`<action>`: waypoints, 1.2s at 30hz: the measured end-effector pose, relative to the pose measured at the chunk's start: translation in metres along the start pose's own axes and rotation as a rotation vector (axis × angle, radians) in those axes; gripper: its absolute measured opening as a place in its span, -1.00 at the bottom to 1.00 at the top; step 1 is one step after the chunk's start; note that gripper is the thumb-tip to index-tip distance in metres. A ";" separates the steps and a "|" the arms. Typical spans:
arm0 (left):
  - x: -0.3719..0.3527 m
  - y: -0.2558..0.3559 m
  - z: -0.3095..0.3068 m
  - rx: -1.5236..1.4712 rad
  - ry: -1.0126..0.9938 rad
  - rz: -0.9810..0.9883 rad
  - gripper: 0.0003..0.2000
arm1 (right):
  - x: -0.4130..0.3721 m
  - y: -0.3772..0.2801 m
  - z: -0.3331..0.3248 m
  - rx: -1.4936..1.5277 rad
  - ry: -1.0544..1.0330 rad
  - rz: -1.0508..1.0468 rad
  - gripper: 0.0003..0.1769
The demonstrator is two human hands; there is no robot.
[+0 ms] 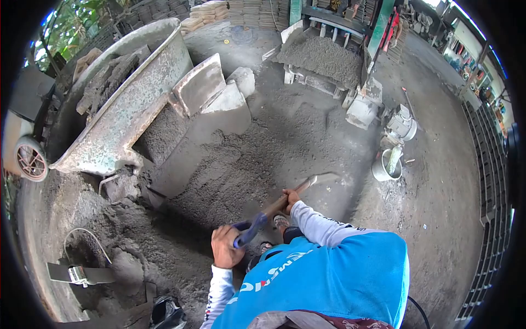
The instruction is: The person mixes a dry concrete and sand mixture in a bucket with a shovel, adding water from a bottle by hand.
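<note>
Shovel (274, 209) stiff, likely blade-heavy once loaded with damp mix (235, 164). Left hand (227, 247) wrapped round blue end grip (249, 230), right hand (290, 197) clenched mid-shaft; sound leverage spots.

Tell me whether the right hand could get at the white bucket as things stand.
Probably not yet: the right hand is clamped on the shovel, and the bucket stands well off to the side. Nothing blocks the path; it just seems out of arm's reach.
</note>
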State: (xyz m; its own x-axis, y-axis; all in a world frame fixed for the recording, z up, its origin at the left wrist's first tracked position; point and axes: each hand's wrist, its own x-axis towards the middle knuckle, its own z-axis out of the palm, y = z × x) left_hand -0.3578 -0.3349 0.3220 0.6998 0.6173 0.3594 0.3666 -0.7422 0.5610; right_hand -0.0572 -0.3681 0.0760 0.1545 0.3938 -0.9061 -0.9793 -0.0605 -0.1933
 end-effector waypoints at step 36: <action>0.028 -0.115 0.070 -0.446 -0.187 -0.695 -0.67 | 0.103 -0.044 -0.232 -1.470 0.545 -0.081 -0.64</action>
State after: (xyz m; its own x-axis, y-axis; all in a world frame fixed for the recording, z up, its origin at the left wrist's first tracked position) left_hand -0.3375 -0.2501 0.2156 0.5093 0.8126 -0.2833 0.5025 -0.0136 0.8645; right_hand 0.0325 -0.5372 -0.0964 0.5434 0.0938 -0.8342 -0.0365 -0.9902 -0.1351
